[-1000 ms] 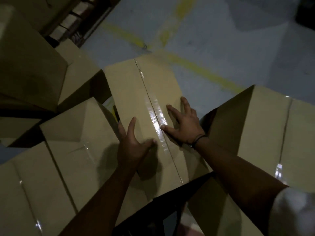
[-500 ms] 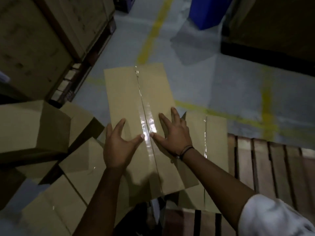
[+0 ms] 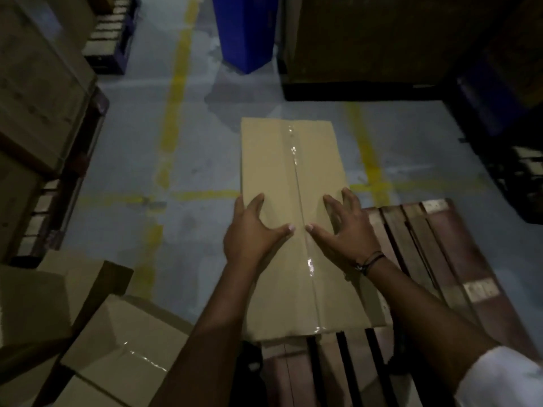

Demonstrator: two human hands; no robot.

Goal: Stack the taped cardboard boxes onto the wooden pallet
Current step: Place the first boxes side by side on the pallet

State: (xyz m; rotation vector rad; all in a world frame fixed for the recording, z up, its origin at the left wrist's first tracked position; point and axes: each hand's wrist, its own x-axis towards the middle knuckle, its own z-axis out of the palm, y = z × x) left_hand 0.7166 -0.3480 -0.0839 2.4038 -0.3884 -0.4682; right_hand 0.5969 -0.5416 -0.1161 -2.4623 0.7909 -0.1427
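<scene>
A long taped cardboard box (image 3: pixel 291 177), with clear tape down its middle, is held in front of me. My left hand (image 3: pixel 249 233) grips its left edge and my right hand (image 3: pixel 348 232) its right edge, thumbs flat on top near the tape. The box hangs over the left end of the wooden pallet (image 3: pixel 440 259), its far half out over the grey floor. A sliver of another cardboard box (image 3: pixel 279 345) shows under its near edge, on the pallet.
Loose taped boxes (image 3: pixel 123 348) lie in a heap at lower left. Tall stacked cartons (image 3: pixel 38 83) on a pallet stand at the left, a blue bin (image 3: pixel 244 30) at the back, and a dark stack (image 3: pixel 367 39) at the back right. Yellow lines cross the floor.
The box has been lifted off the heap and swung right over the pallet. Both hands slid from its top out to its side edges. My view turned right.
</scene>
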